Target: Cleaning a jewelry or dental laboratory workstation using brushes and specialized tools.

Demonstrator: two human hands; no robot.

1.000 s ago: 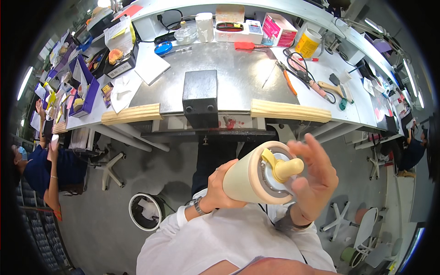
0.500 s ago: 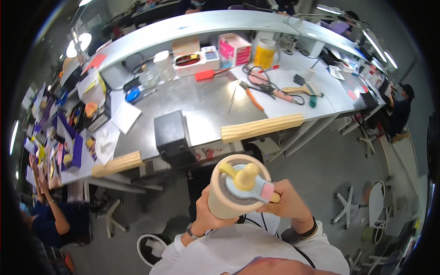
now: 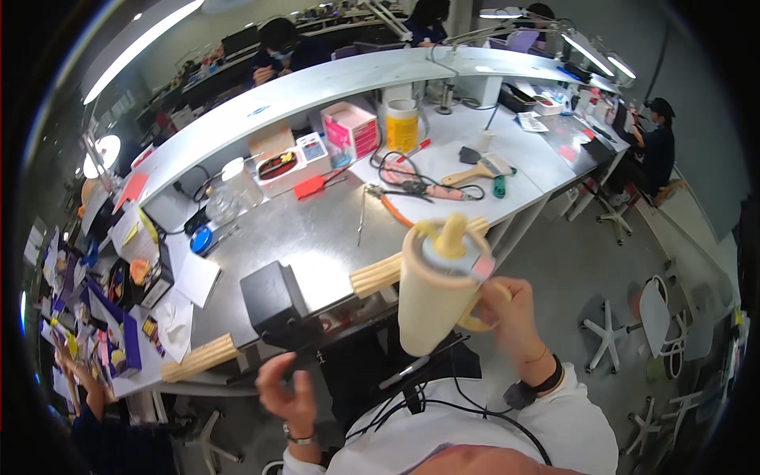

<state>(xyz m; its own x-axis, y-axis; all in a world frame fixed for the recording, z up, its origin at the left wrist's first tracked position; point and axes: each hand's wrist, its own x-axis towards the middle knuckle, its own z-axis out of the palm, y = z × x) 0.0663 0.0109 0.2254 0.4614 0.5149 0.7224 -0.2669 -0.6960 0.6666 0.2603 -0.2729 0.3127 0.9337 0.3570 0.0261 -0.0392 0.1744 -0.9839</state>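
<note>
My right hand [image 3: 513, 313] is closed around the side handle of a tall cream tumbler [image 3: 427, 313], holding it in the air before the bench edge. On its top sit a pale blue lid [image 3: 463, 263] with a pink patch and a yellowish spout [image 3: 452, 237]. The cup looks slightly smeared by motion. My left hand [image 3: 289, 396] holds nothing; its fingers are apart, off to the left of the cup and close below a black box [image 3: 269, 297] at the bench's front edge.
On the metal-topped bench [image 3: 317, 229] lie pliers [image 3: 392, 210], a wooden-handled brush [image 3: 479, 170] and a corded pink tool [image 3: 443, 191]. Ribbed wooden strips [image 3: 198, 358] line its front edge. Black cables [image 3: 451, 404] cross my lap. A person [image 3: 651, 150] sits far right.
My left hand has let go of the tumbler and moved away left. My right hand has carried the tumbler up and to the right by its handle. The view has shifted.
</note>
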